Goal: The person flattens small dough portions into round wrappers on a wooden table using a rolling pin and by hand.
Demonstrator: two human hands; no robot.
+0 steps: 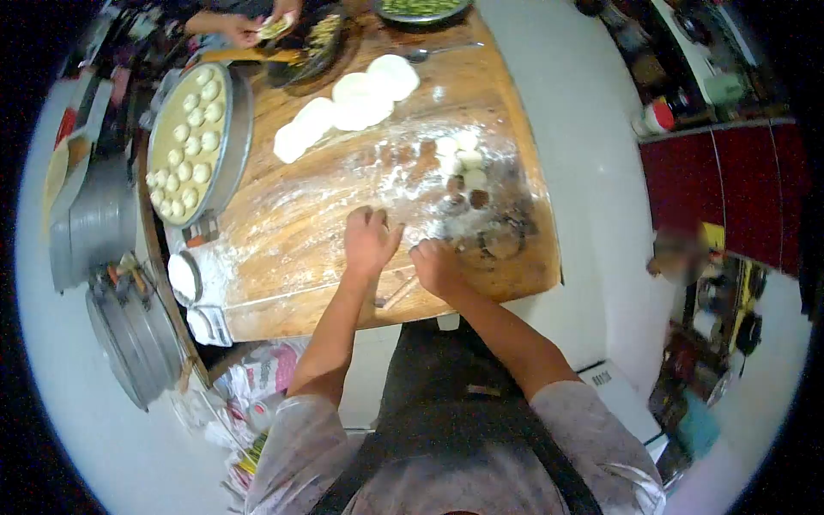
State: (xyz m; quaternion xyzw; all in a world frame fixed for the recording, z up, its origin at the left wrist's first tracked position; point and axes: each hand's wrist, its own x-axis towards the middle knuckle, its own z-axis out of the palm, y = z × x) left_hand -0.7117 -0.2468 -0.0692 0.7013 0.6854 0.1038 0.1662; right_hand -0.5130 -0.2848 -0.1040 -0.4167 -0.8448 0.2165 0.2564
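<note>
My left hand (369,242) lies on the floured wooden table (292,249), its fingers stretched forward and its thumb apart. Close to its right, my right hand (436,266) is closed, knuckles up; whatever its fingers hold is hidden. A short wooden rolling pin (400,292) slants below the right hand, one end close to the hand's edge. White flour shows between the two hands. Farther ahead sit several pale dough pieces (469,160). Large round dough wrappers (362,101) overlap in a row toward the table's far side.
At left stands a round tray (244,142) with several filled buns. Another person's hand (243,31) holds a filled wrapper beside a bowl of filling (322,39). A bowl of greens (421,9) is at the far edge. A flour bowl (184,278) and scale (210,327) stand at the left corner.
</note>
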